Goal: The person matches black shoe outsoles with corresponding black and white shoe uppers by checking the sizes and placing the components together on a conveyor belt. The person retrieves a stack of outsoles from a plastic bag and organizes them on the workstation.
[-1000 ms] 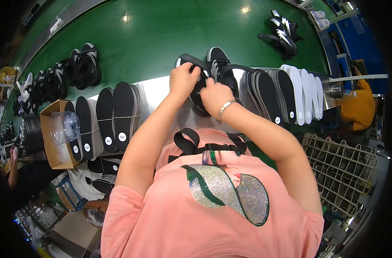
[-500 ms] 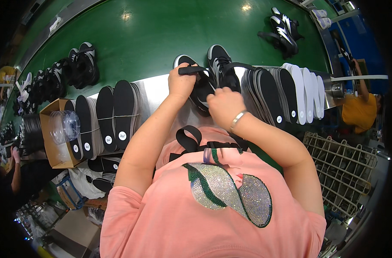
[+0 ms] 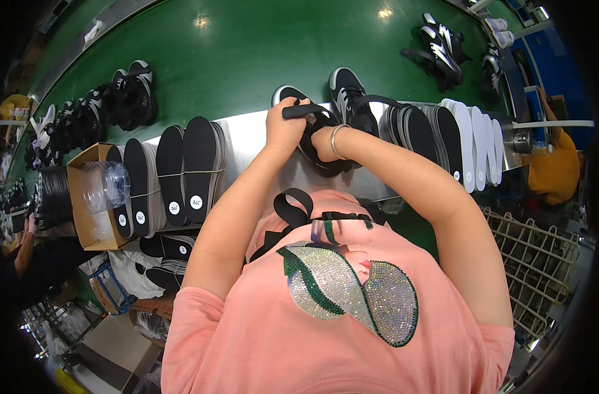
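Observation:
A black sneaker [image 3: 326,166] with a grey toe cap lies on the metal ledge in front of me, its toe pointing away. My left hand [image 3: 286,125] is closed around the sneaker's upper near the tongue, and a black strap [image 3: 301,111] sticks out across it. Inside the sneaker's opening is my right hand [image 3: 326,141]; its fingers are hidden there. Just to the right stands the matching sneaker [image 3: 347,95], laced and with its own strap lying to the right. Neither hand touches that one.
Stacked black insoles [image 3: 201,151] stand on the left beside a cardboard box [image 3: 84,220] of clear plastic pieces. More black insoles [image 3: 411,131] and white insoles [image 3: 469,144] line the right. Other sneakers [image 3: 442,56] lie on the green surface [image 3: 247,46]. A wire rack [image 3: 529,269] stands at right.
My right hand has gone down into the sneaker's opening, from above its heel. The left hand keeps its hold. The whole view has shifted slightly.

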The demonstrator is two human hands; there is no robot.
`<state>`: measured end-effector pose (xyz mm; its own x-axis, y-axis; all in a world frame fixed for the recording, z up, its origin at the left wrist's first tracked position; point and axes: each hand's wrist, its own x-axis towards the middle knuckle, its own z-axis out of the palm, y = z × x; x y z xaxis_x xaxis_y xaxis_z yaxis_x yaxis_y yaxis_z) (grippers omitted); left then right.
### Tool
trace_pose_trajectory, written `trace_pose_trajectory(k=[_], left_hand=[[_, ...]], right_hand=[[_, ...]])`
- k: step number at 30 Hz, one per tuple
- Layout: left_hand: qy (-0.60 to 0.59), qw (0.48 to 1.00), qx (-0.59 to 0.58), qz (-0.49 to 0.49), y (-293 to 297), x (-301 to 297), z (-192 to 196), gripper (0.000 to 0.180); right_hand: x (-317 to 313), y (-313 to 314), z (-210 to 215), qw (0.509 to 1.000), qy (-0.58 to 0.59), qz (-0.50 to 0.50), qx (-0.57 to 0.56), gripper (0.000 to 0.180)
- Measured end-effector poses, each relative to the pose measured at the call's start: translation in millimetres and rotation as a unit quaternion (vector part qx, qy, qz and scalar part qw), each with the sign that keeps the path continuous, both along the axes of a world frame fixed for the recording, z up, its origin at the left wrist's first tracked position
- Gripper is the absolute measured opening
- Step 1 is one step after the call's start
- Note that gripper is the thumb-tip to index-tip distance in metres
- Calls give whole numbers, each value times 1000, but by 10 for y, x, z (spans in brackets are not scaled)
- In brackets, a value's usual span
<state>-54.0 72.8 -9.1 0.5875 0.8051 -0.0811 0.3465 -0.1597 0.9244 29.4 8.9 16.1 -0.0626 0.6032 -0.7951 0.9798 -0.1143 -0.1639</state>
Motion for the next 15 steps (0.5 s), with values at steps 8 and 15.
trace_pose_trajectory(k=[8,15], left_hand=[[2,1000,3,8,8,-21,-78,27],[18,998,60,-12,-1,-16,-42,28]], right_hand=[[-152,-32,54,996,-89,-5,30,22],[-126,-99,209,992,-102,73,-7,21]])
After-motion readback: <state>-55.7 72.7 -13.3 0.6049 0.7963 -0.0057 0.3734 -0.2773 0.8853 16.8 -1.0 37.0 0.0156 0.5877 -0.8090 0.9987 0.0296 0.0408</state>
